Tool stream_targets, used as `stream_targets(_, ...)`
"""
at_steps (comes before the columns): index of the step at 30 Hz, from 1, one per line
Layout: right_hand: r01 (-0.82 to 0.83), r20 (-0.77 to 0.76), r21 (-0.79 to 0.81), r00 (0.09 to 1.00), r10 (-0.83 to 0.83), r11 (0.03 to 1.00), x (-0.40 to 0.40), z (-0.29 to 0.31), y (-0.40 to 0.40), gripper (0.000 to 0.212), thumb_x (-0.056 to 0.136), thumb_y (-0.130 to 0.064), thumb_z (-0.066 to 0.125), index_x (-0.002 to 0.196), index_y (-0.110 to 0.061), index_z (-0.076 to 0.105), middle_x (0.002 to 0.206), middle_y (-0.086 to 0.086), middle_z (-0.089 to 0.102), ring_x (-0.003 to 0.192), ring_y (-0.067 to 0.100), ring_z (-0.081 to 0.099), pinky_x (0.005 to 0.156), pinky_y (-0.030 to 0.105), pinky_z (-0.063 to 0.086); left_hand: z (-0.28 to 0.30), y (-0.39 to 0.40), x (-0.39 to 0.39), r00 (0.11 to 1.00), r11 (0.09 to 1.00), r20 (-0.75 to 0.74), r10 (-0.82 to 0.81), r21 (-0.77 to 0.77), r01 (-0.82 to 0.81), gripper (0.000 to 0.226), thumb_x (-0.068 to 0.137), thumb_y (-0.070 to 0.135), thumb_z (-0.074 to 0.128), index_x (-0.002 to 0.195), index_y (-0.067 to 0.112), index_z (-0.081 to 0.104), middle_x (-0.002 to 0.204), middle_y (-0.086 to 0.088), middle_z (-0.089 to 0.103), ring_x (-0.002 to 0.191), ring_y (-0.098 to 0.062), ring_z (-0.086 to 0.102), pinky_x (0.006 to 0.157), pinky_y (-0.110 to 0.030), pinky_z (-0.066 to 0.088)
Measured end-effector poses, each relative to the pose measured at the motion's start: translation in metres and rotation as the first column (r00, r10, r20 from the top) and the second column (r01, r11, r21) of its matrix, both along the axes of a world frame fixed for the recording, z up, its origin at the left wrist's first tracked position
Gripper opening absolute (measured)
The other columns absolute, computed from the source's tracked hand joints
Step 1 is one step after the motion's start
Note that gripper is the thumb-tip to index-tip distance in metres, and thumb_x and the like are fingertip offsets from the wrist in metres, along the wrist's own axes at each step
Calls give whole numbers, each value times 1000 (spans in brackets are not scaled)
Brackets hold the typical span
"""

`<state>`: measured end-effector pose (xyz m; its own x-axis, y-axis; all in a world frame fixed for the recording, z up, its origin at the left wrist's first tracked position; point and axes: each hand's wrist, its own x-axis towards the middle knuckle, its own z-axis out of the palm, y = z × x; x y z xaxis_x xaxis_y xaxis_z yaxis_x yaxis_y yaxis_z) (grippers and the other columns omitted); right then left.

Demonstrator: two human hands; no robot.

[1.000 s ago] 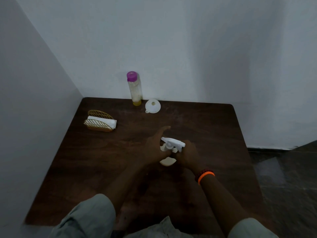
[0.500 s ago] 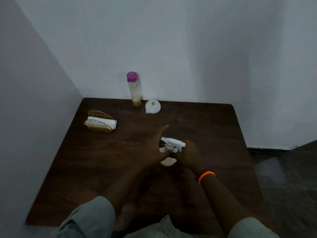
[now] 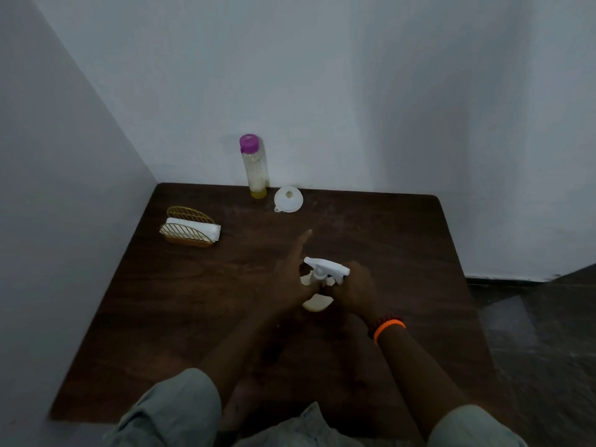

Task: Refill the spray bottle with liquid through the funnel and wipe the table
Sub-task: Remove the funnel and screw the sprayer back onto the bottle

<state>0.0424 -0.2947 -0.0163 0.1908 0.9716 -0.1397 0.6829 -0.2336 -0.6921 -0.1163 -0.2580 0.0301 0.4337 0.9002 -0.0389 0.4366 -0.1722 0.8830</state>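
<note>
Mid-table (image 3: 200,317), well off its edges, both hands' fingers (image 3: 351,282) clamped around spray bottle (image 3: 317,301).

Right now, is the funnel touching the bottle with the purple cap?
Apart. The head view shows a strip of dark table between the funnel and the bottle base.

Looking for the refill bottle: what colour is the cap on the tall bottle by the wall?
Purple, on the tall bottle's cap; the head view shows it clearly.
</note>
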Motion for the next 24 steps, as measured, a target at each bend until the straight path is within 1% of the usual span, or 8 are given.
stream_targets(4,6,-10,6,1000,-6,1000,0,0,0,31,77,-17,83,96,4,71,83,10,67,72,16,60,61,25,42,-14,-3,3,991,991,14,133,6,-134,104,69,40,88,154,15,32,136,-18,60,119,-27,63,103,-46,50)
stream_targets(9,-52,14,68,999,51,996,1,3,0,20,76,-11,81,95,-7,75,75,15,70,62,19,64,50,9,37,-25,-4,5,982,982,1,186,-2,-186,101,74,32,86,156,25,27,133,-7,62,112,-10,62,100,-33,51)
stream_targets(12,-162,10,117,987,162,980,1,7,-1,31,79,-17,76,109,-23,71,69,17,67,62,28,64,55,31,47,-24,5,-2,993,991,-20,114,-61,-115,106,69,55,75,157,21,27,129,-11,66,118,-21,64,103,-40,52)
stream_targets(15,-190,-9,142,981,194,971,3,12,0,41,81,-23,70,122,-26,69,72,18,66,63,31,63,58,39,49,-25,8,-3,997,997,-34,75,1,-75,99,74,43,81,155,14,32,96,-4,76,92,-12,71,87,-17,54)
stream_targets(17,-217,9,96,976,217,971,2,14,1,41,85,-25,70,125,-29,66,81,17,70,72,30,66,66,41,54,-24,9,-4,999,998,-27,41,43,-40,93,79,31,82,155,12,32,107,1,73,100,-7,67,87,-3,46)
stream_targets(21,-119,6,-17,993,119,993,2,10,3,36,85,-18,75,117,-2,69,100,15,72,91,27,69,81,39,55,-16,5,-3,998,998,-23,-66,-2,66,101,71,63,58,157,19,27,136,-11,62,120,-18,64,100,-25,52)
stream_targets(22,-93,-3,-31,996,93,995,2,9,3,32,84,-15,76,111,0,70,99,14,71,91,26,69,77,34,55,-19,3,3,998,998,-63,-28,-59,24,104,67,69,58,156,23,28,140,-7,59,123,-15,61,97,-15,50)
stream_targets(24,-75,-1,-23,997,75,997,1,9,2,24,81,-9,77,103,-1,72,91,14,72,84,25,70,63,15,49,-21,2,13,879,926,-301,370,41,-375,91,71,62,76,148,25,45,130,-1,67,118,-7,64,89,-3,47)
